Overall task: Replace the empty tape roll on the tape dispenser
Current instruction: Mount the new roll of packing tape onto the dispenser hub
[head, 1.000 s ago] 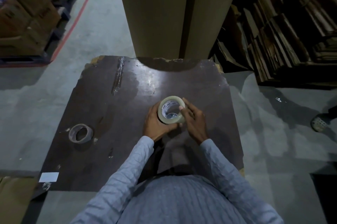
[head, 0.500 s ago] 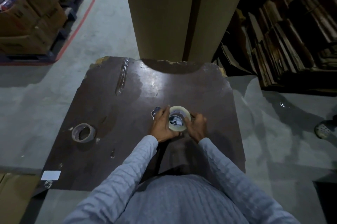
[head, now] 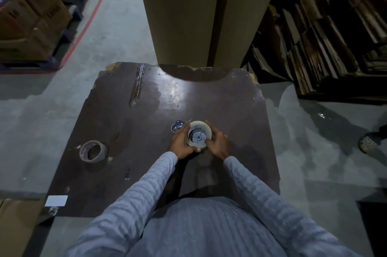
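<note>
**Dark board, 2 rolls, 2 hands on the new tape**

Brown, scuffed board [head: 209, 97] serves as the worktop, lying over a grey concrete floor [head: 117, 32]. Behind it rises a tall cardboard sheet [head: 188, 9], and its shadow falls across the far edge of the board. Stacks of flattened cardboard [head: 326, 32] crowd the right side; boxes on pallets [head: 31, 16] sit far left behind 1 red floor line [head: 90, 20]. Printing on those boxes is too dim to read.

Near the middle of the board, 1 clear tape roll [head: 199, 135] sits around the grey hub of the tape dispenser [head: 177, 126], most of which is hidden under the hands. The left hand [head: 180, 143] is wrapped against the roll's left side and the right hand [head: 217, 144] presses its right side, so both are clamped on the roll. No label shows on it.

Well apart to the left lies 1 empty tape core [head: 93, 150], flat on the board. Close to the board's near-left corner lies 1 white blank card [head: 56, 200].
</note>
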The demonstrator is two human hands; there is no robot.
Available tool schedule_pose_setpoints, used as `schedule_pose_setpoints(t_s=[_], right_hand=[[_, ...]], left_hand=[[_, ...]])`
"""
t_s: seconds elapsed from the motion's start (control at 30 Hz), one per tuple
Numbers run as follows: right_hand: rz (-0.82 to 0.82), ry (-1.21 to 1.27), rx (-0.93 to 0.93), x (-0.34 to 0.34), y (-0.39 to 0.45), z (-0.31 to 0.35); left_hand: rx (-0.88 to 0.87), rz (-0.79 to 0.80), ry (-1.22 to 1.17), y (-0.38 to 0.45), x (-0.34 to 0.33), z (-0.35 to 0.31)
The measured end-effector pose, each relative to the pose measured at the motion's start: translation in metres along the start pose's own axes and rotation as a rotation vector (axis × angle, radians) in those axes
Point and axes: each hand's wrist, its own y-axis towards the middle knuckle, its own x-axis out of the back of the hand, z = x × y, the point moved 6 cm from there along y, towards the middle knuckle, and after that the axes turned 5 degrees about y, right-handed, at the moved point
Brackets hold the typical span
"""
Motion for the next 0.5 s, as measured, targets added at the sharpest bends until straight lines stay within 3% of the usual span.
schedule_pose_setpoints(t_s=[0.5], right_hand=[[0.048,-0.011,0.102,-0.002,-0.001,-0.009]], left_hand=[[-0.019,0.041,0.022,0.003,-0.005,-0.004]])
